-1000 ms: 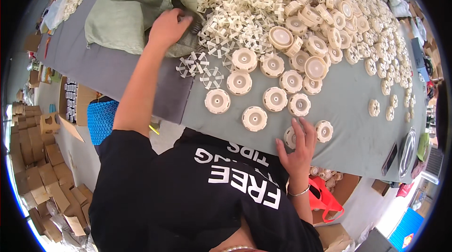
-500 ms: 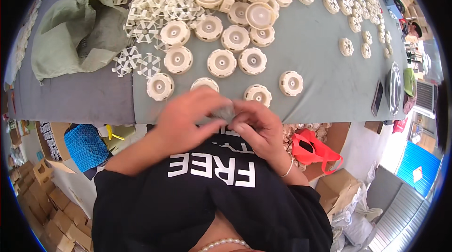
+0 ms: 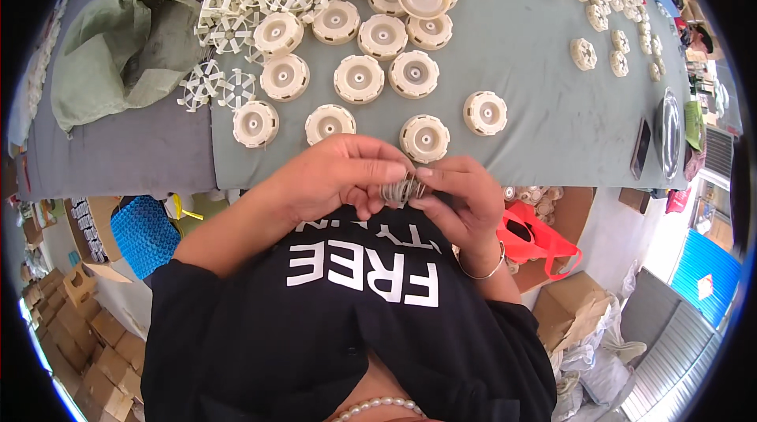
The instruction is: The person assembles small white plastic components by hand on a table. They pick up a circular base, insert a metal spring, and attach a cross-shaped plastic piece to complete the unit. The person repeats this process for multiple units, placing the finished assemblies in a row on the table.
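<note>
My left hand (image 3: 331, 176) and my right hand (image 3: 468, 203) meet in front of my chest, at the near edge of the table. Between their fingertips is a small grey metal coil (image 3: 404, 188), apparently a spring or a bunch of springs. Both hands pinch it, and the fingers cover part of it. Just beyond them lie cream plastic wheel-shaped parts (image 3: 425, 138) with a recessed centre and notched rims. Another such wheel (image 3: 330, 124) sits beyond my left hand, and one more (image 3: 485, 113) lies apart on the right.
A heap of cream spoked plastic pieces (image 3: 236, 8) lies at the far left, beside a green sack (image 3: 110, 59). Smaller cream wheels (image 3: 583, 54) are scattered far right, near a phone (image 3: 640, 147) and metal tray (image 3: 669, 134). A red bag (image 3: 544, 237) hangs over a carton below.
My left hand was blurred and higher over the coil; now its fingers are closed on it beside the right hand's. The view has shifted slightly, moving the table parts upward.
</note>
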The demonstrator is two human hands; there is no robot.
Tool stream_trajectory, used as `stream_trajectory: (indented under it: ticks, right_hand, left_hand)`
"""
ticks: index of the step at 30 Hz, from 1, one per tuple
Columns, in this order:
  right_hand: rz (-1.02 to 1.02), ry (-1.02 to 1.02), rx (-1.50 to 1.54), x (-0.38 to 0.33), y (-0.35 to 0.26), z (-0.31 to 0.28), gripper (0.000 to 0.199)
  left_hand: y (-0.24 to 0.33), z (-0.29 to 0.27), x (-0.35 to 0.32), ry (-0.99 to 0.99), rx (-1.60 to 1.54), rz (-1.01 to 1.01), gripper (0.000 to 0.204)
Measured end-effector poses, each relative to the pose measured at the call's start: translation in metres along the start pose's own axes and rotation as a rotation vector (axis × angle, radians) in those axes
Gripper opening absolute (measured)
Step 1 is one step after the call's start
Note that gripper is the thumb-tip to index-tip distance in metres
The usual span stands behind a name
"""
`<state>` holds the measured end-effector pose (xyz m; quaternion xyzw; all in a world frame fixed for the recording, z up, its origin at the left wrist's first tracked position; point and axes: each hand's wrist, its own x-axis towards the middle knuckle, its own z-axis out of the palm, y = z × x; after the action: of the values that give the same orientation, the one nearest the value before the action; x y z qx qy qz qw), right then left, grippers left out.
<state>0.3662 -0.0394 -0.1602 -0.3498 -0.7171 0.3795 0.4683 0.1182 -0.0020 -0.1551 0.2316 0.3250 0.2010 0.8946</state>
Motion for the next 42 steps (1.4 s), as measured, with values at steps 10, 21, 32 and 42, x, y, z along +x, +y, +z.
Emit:
stream_trajectory:
  ticks: [10, 21, 32, 42]
  right_hand:
    - [0.028, 0.136, -0.213, -0.001, 0.007, -0.007, 0.04]
    - [0.163, 0.067, -0.167, 0.004, 0.012, -0.042, 0.019]
    - [0.165, 0.226, -0.635, 0.014, 0.033, -0.063, 0.033]
    - [0.406, 0.144, 0.373, -0.016, 0.004, 0.006, 0.017]
  left_hand:
    - [-0.008, 0.033, 0.012, 0.073, -0.051, 0.0, 0.026]
    - [-0.015, 0.018, 0.017, 0.008, 0.134, 0.104, 0.023]
    - [-0.018, 0.017, 0.011, 0.077, 0.161, 0.207, 0.037]
    - [-0.026, 0.021, 0.007, 0.267, 0.72, 0.586, 0.039]
